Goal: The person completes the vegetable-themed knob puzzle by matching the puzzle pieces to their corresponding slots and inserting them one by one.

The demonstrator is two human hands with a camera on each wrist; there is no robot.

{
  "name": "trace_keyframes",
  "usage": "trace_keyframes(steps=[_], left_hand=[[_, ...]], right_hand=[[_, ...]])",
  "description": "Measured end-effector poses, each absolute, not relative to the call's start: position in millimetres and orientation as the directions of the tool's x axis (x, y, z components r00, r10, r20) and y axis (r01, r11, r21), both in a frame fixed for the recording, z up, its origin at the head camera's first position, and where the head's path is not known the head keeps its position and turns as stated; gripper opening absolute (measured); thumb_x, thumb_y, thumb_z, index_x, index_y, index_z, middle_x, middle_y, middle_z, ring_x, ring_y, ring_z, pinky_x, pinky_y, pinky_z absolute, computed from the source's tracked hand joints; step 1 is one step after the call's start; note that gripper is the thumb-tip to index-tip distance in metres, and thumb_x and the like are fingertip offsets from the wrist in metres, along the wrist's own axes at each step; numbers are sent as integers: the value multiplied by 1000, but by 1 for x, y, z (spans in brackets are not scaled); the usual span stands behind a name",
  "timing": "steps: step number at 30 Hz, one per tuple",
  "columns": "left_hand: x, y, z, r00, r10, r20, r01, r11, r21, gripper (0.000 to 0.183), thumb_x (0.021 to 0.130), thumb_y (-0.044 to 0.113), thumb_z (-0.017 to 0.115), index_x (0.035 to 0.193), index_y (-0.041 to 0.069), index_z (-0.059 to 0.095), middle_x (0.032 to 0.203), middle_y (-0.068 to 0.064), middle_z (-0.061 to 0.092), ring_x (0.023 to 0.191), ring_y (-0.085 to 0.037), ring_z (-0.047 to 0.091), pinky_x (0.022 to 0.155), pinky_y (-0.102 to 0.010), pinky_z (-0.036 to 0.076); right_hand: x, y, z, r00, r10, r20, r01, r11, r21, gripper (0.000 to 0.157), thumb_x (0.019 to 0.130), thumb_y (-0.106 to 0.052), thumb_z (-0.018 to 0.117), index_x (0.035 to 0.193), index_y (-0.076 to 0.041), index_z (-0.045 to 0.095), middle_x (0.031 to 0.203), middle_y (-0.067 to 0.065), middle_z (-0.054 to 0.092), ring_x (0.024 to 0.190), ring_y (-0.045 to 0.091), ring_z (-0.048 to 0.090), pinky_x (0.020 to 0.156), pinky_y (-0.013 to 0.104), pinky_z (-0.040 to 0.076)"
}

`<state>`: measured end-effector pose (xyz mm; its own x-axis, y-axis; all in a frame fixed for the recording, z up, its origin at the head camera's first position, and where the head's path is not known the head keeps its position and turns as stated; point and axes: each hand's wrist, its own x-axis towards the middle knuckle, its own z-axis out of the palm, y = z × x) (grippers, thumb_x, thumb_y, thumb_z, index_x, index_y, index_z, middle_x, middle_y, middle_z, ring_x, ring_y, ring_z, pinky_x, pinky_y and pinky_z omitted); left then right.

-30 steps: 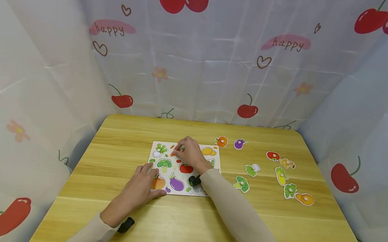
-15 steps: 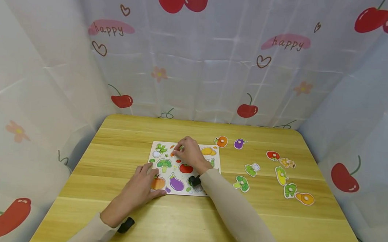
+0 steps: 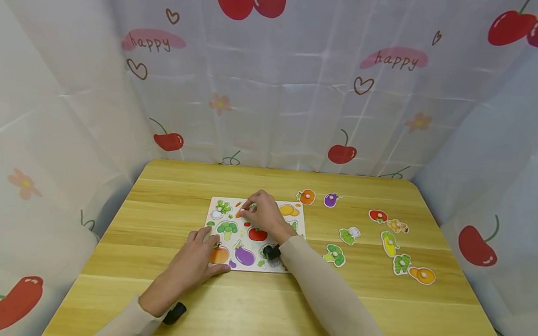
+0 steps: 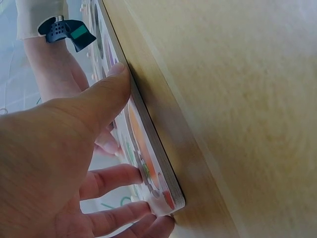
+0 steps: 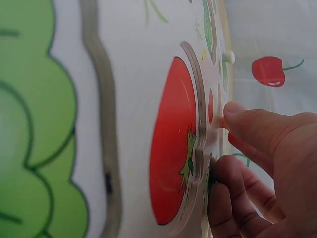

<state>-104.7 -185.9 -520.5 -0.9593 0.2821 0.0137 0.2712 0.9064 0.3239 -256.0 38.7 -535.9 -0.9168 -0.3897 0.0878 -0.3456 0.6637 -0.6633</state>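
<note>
The board (image 3: 258, 246), a thin white rectangle, lies flat on the wooden table (image 3: 252, 309), its long sides running left to right and its pale cut edge facing near. Its vegetable pictures stand in 3 rows: a leafy radish picture (image 3: 221, 209) far left, a yellow potato-like picture (image 3: 288, 209) far right, a broccoli picture (image 3: 227, 229) and a red tomato picture (image 3: 258, 234) midway, a pumpkin picture (image 3: 219, 255) and a purple eggplant picture (image 3: 244, 255) near. Grooved recesses outline the larger ones. The orange carrot-like piece (image 3: 239, 214), mostly covered, sits at the far row; it appears to lie over the carrot's recess.
</note>
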Motion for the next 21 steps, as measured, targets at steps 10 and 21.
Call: trace_keyframes(steps=[10, 21], left_hand=[[-104, -188, -523, -960, 281, 6, 265, 898, 352, 83, 93, 54, 98, 150, 0, 70, 168, -34, 58, 149, -53, 58, 123, -65, 58], [-104, -189, -519, -960, 280, -4, 261, 900, 348, 85, 93, 56, 98, 151, 0, 70, 167, -30, 60, 149, -51, 59, 124, -64, 58]], right_hand=[[-248, 56, -529, -922, -378, 86, -331, 651, -683, 15, 105, -18, 89, 118, -10, 89, 143, 13, 72, 102, 19, 71, 93, 35, 65], [-239, 80, -525, -926, -365, 99, -336, 671, -661, 19, 104, -20, 90, 120, -12, 88, 141, 13, 73, 95, 19, 65, 86, 33, 59]])
